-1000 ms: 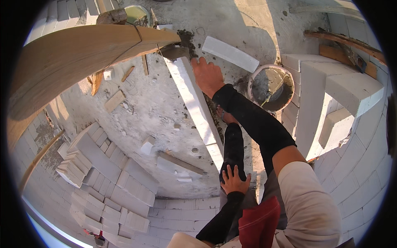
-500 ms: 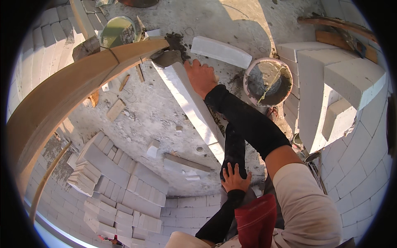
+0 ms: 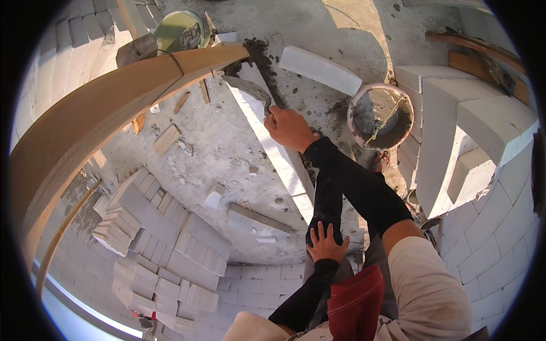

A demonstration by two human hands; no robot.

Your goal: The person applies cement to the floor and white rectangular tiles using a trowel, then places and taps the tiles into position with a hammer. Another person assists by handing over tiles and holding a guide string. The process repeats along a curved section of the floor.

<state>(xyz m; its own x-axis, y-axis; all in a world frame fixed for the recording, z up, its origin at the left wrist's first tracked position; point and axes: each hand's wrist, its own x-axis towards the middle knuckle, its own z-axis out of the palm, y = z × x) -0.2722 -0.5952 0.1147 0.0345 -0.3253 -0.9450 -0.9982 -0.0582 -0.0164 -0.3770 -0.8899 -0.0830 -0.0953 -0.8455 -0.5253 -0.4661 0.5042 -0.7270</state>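
My right hand [image 3: 289, 129] is closed around the handle of a trowel [image 3: 249, 88], most of which the fingers hide. Grey and mortar-smeared, the blade lies over the top of a low row of white blocks [image 3: 278, 161], near its far end. Dark wet mortar [image 3: 233, 69] shows around that end, close to the tip of a long wooden beam [image 3: 142, 85]. With fingers spread, my left hand [image 3: 327, 245] rests flat on my dark-clad leg and holds nothing.
A round bucket [image 3: 354, 111] with mortar inside stands right of the row. Behind it lies a loose white block [image 3: 319, 71]. Block stacks rise at right [image 3: 441, 125] and lower left [image 3: 151, 227]. Another bucket [image 3: 161, 35] sits at the far left, beyond the beam.
My right hand has drawn back toward me along the block row, and the trowel blade has come with it. The whole view has shifted slightly. My left hand stays on my leg.
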